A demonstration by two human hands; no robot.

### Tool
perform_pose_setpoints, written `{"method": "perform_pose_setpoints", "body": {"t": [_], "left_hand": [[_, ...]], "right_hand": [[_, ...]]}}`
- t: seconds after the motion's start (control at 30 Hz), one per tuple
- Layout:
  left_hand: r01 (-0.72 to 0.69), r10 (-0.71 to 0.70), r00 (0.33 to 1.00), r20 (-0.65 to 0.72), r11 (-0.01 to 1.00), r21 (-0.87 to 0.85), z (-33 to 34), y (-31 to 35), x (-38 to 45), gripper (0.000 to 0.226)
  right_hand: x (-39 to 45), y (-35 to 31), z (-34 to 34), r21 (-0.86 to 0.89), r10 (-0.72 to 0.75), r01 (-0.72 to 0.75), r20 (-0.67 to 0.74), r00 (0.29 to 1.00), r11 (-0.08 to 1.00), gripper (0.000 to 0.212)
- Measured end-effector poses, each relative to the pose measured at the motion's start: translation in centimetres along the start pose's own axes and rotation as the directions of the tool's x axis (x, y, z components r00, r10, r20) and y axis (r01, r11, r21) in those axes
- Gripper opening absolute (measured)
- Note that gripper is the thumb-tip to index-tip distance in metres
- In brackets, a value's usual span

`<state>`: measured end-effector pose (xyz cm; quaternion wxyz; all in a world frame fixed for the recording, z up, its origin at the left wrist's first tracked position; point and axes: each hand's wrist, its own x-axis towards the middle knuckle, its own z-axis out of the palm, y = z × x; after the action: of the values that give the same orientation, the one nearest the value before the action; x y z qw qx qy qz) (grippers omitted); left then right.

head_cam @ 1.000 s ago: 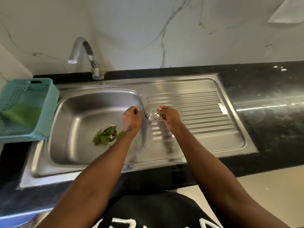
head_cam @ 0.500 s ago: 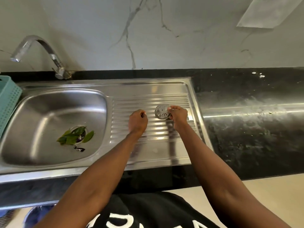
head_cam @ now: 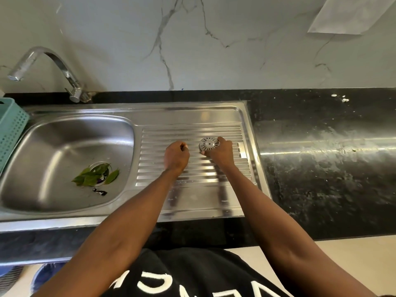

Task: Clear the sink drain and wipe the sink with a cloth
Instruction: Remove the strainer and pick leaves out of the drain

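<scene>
From the head camera, both arms reach forward over a stainless steel sink (head_cam: 64, 213) set into a black tabletop (head_cam: 321, 179). The right hand (head_cam: 220, 152) grips a round metal drain strainer (head_cam: 209, 144) by its right edge, fingers pinched on the rim; the strainer sits over the far right part of the ribbed drainboard (head_cam: 192, 174), and whether it touches the ridges or hangs just above them cannot be told. The left hand (head_cam: 176, 156) is curled into a loose fist just beside it, over the middle of the drainboard, with nothing visible in it (the fingertips are tucked away from the camera).

In the basin to the left, the open drain hole (head_cam: 100, 173) is partly covered by several green leaves (head_cam: 94, 175), 1 of them lying off to the right of the opening. A small dark scrap (head_cam: 100, 191) lies on the basin floor just in front of the leaves.

A curved chrome tap (head_cam: 42, 67) stands at the back left corner, its spout pointing left. A teal perforated basket (head_cam: 10, 129) shows at the left edge, beside the basin. Behind everything rises a white marbled wall (head_cam: 192, 43)
</scene>
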<state>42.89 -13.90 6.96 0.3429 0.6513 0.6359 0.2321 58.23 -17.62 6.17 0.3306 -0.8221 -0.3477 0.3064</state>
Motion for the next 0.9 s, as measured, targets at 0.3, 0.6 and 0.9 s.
{"method": "perform_pose_setpoints", "body": {"t": [0.3,0.6,0.9], "left_hand": [[-0.044,0.044,0.999,0.011,0.997,0.062,0.2,0.0,-0.1,0.017],[-0.057,0.058,0.998,-0.028,0.998,0.04,-0.2,-0.5,-0.4,0.018],[-0.056,0.051,0.978,-0.2,0.998,-0.019,-5.1,-4.8,-1.3,0.017]], "right_hand": [[-0.5,0.4,0.7,-0.261,-0.1,0.083,-0.053,0.994,0.962,0.075],[-1.6,0.2,0.8,-0.196,-0.156,0.131,-0.117,0.981,0.972,0.081],[-4.9,-4.4,5.5,-0.029,-0.351,0.351,-0.159,0.923,0.936,0.019]]}}
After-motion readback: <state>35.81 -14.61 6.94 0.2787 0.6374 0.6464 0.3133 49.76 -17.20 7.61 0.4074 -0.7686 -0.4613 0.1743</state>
